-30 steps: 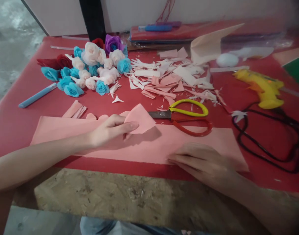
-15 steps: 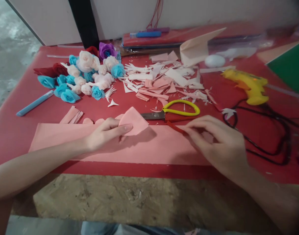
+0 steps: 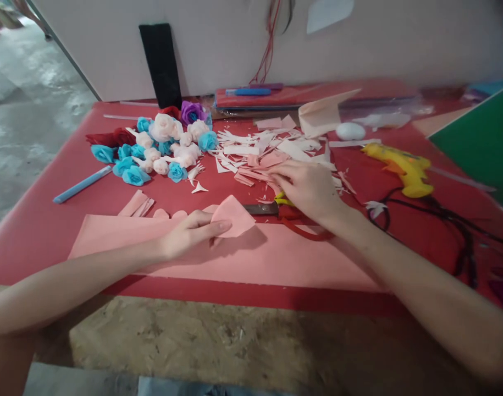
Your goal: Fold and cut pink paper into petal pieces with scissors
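My left hand (image 3: 197, 234) is closed on a folded piece of pink paper (image 3: 233, 216), thumb on top, just above a long pink paper strip (image 3: 284, 264). My right hand (image 3: 307, 187) reaches over the heap of paper scraps (image 3: 271, 159), thumb and fingers pinched together at its near edge. Whatever is in that pinch, if anything, is too small to make out. Under the right hand lie scissors (image 3: 261, 209) with one yellow and one red handle, partly covered by the hand. Small rounded pink paper pieces (image 3: 161, 214) lie along the strip's far edge.
Blue, white, red and purple paper flowers (image 3: 164, 129) are clustered at the back left, near a blue pen-like stick (image 3: 82, 185). A yellow glue gun (image 3: 403, 168) with a black cord (image 3: 449, 214) lies to the right. Behind are a white egg-shaped object (image 3: 351, 131) and a wall (image 3: 218, 44).
My right hand has moved left and away from me, from beside the scissors' red handle to the scrap heap. The left hand still holds the pink paper. The view has tilted up slightly.
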A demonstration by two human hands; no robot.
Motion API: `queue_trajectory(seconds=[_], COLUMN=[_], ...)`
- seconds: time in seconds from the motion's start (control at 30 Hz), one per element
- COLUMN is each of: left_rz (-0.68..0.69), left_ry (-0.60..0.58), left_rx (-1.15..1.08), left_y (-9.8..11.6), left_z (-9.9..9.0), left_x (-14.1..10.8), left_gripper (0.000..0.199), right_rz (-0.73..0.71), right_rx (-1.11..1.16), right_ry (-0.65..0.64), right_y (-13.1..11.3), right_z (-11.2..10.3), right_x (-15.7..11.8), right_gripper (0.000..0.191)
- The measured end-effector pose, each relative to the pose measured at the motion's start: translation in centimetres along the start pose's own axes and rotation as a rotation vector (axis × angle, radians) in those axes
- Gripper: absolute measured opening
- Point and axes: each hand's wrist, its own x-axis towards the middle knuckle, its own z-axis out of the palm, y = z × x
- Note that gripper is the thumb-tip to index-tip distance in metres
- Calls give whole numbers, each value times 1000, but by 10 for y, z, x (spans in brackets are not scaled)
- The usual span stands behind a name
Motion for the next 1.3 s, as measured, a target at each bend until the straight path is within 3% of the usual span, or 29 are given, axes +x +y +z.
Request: queue_trajectory(seconds=[0.1,0.2,0.27,0.33,0.37,0.43,0.6,0.7,0.83,1.0,1.17,1.3], left_rz=[-9,4,38,60,67,93,220,318,430,578,610,605], left_ry=[-13,-1,-1,3,8,25,54,3,-139,-196,-269,-286], left_rx=[10,38,93,154,174,193,241,286,375,566,775,785], left_y=[3,6,8,8,8,6,2,2,0,-4,-6,-5], left_z=[1,1,2,2,3,4,6,6,5,5,6,5], left_x=[0,0,0,0,1,1,1,0,0,0,-1,-1], left_gripper=[40,39,38,37,37,37,35,32,23,24,22,25], right_rz=[34,68,68,115,124,138,148,118,3,-197,-342,-389], right_rx=[-16,1,171,628,745,812,782,756,679,576,418,300], right_ry=[51,98,32,-134,-181,-206,-150,-158,-151,-102,-65,-26], right_y=[-4,-16,-28,-42,-49,-60,-72,-73,-73,-73,-71,-52], right_z=[0,-7,-13,-17,-19,-20,-23,-26,-29,-28,-34,-43], right_x=[3,-2,-10,-20,-26,-34,-43,-44,-46,-55,-64,-68], right_gripper=[18,36,36,25,22,27,11,9,7,8,1,13])
